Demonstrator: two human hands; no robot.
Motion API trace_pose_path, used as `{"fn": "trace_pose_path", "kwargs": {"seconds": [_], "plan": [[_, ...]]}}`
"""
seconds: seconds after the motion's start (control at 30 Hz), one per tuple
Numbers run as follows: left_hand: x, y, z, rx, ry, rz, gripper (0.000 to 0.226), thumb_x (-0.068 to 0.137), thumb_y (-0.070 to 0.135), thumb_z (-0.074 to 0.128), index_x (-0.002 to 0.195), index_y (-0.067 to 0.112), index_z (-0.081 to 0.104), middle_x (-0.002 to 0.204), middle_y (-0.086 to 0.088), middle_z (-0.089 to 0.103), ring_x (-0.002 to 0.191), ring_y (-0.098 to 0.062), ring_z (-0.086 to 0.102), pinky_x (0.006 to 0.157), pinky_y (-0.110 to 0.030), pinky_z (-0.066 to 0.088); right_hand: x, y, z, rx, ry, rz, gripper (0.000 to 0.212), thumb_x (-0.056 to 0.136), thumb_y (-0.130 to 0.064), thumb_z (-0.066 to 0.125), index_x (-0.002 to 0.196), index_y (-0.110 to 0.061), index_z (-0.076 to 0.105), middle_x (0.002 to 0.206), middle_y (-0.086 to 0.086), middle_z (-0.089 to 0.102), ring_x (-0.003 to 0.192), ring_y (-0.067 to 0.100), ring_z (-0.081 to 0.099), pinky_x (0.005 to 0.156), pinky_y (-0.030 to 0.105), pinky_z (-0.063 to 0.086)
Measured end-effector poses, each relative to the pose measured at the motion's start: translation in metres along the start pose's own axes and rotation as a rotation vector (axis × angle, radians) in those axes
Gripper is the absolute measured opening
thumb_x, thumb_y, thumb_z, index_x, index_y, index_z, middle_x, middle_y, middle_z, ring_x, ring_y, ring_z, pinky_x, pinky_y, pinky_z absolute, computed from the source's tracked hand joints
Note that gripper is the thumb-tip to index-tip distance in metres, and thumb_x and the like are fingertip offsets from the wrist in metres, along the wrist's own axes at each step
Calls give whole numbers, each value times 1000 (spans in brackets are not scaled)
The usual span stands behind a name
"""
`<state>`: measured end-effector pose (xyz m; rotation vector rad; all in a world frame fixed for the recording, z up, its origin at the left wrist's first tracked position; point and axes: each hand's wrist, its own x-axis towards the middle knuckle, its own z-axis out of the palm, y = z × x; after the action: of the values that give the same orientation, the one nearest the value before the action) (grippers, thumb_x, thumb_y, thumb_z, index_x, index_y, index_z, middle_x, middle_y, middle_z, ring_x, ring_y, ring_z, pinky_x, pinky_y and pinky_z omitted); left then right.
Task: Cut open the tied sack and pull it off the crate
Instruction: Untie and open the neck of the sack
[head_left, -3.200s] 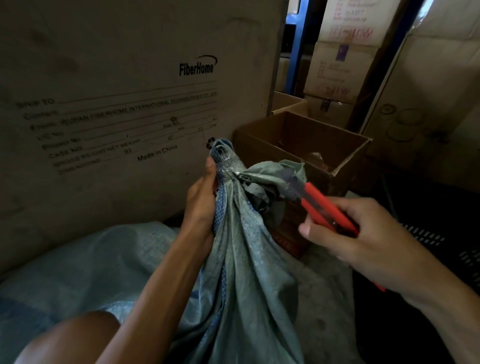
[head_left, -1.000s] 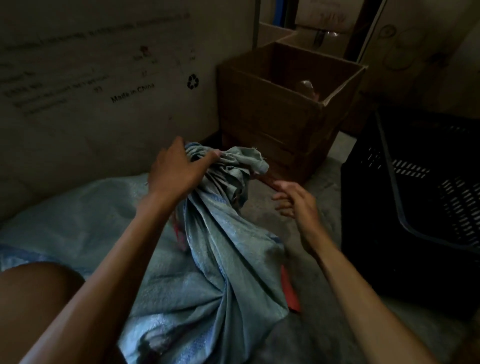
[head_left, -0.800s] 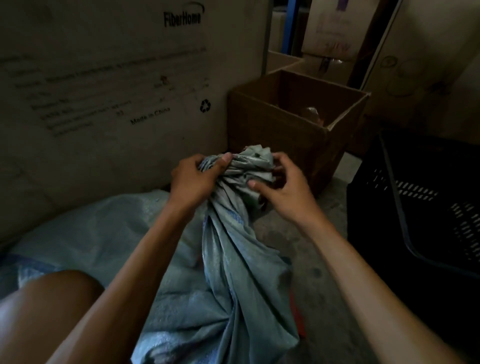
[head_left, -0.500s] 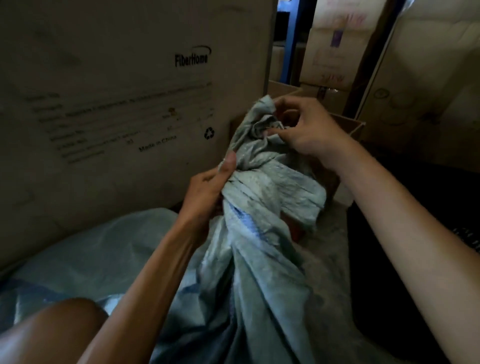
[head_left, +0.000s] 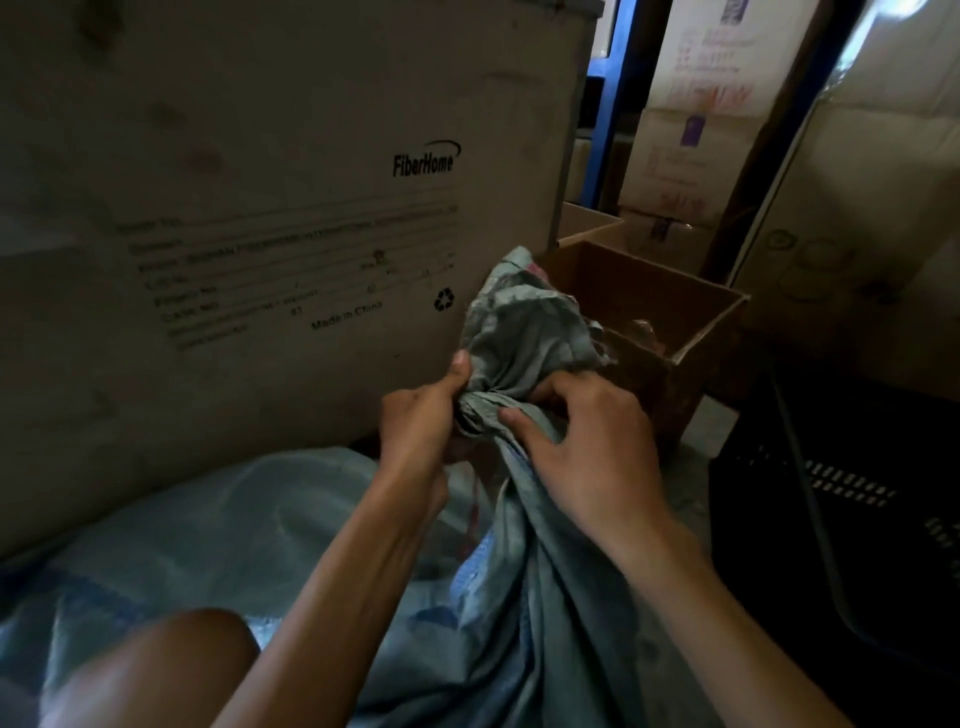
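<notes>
Stacked cartons fill the dim storeroom; a large printed carton (head_left: 270, 218) stands at ten o'clock. The sack (head_left: 524, 597) is held at centre, its long axis running from six o'clock up to the bunched neck (head_left: 519, 322) at twelve. The left hand (head_left: 421, 421) is closed around the neck from nine o'clock; the right hand (head_left: 587, 441) is clenched on the folds from three o'clock. Both hands are equally near the neck, so the opening is judged to be spread outward between them. No cutter is seen in either hand. An open brown box (head_left: 670, 322) stands at one o'clock; its contents cannot be identified. A black crate (head_left: 857, 483) lies at three o'clock.
</notes>
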<state>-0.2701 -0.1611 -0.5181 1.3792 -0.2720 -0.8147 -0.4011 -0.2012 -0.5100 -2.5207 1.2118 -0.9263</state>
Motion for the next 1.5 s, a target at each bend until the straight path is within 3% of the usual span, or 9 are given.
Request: {"fn": "trace_pose_path", "kwargs": {"seconds": [0.13, 0.33, 0.43, 0.6, 0.77, 0.87, 0.97, 1.2, 1.5], "plan": [[9, 1, -2, -180, -112, -212, 28, 92, 27, 68, 102, 2, 73, 86, -10, 78, 72, -21, 72, 57, -29, 56, -1, 5, -6, 193, 20, -82, 21, 86, -38, 71, 73, -33, 55, 81, -11, 54, 78, 7, 54, 69, 24, 44], [14, 11, -8, -512, -121, -378, 23, 105, 16, 49, 117, 12, 68, 111, -10, 68, 74, -22, 60, 59, -35, 50, -15, 7, -27, 550, 77, -88, 19, 90, -15, 69, 74, -14, 60, 82, -2, 61, 84, 11, 61, 78, 17, 46], [13, 11, -11, -522, -184, -405, 23, 102, 20, 54, 88, 4, 64, 88, -13, 66, 75, -25, 61, 72, -40, 54, -16, 10, -36, 829, 135, 66, 21, 92, -12, 66, 72, -16, 60, 82, -3, 65, 83, 6, 62, 81, 18, 48], [22, 5, -12, -549, -218, -331, 27, 98, 29, 60, 98, 4, 69, 95, -15, 77, 84, -26, 69, 63, -39, 58, -3, 23, -50, 1116, 16, 451, 22, 101, -27, 52, 80, -23, 54, 88, 9, 58, 87, 22, 58, 86, 37, 46], [18, -2, -5, -555, -507, -298, 55, 91, 46, 64, 131, 8, 65, 134, -18, 66, 126, -33, 60, 114, -49, 41, 1, 16, -43, 1431, -229, 651, 36, 89, -37, 61, 117, -17, 68, 118, -1, 74, 111, 21, 69, 95, 38, 52], [12, -7, 1, -468, -584, -254, 53, 93, 46, 62, 136, 14, 61, 133, -15, 67, 126, -30, 61, 111, -46, 44, 6, 22, -35, 1360, -216, 701, 23, 89, -23, 68, 111, -18, 70, 109, 5, 77, 97, 20, 75, 81, 35, 59], [19, -7, 1, -314, -314, -48, 30, 94, 27, 67, 120, 13, 64, 112, -12, 75, 100, -23, 73, 78, -35, 62, 14, 41, -33, 1172, -4, 754, 8, 94, -11, 63, 98, -18, 63, 94, 8, 74, 72, 17, 74, 54, 27, 57], [35, -1, -14, 60, -124, 341, 16, 92, 29, 70, 105, 20, 65, 102, -3, 72, 90, -16, 69, 75, -29, 57, 30, 107, -38, 899, 318, 795, 23, 92, -10, 65, 82, -28, 54, 106, 12, 66, 94, 24, 63, 79, 37, 53], [46, -8, -22, -36, 32, 194, 29, 96, 37, 63, 115, 17, 56, 104, -4, 69, 96, -22, 67, 73, -35, 57, 22, 117, -24, 535, 234, 624, 18, 87, -25, 61, 105, -25, 57, 117, 7, 61, 109, 24, 58, 90, 38, 49]]}}
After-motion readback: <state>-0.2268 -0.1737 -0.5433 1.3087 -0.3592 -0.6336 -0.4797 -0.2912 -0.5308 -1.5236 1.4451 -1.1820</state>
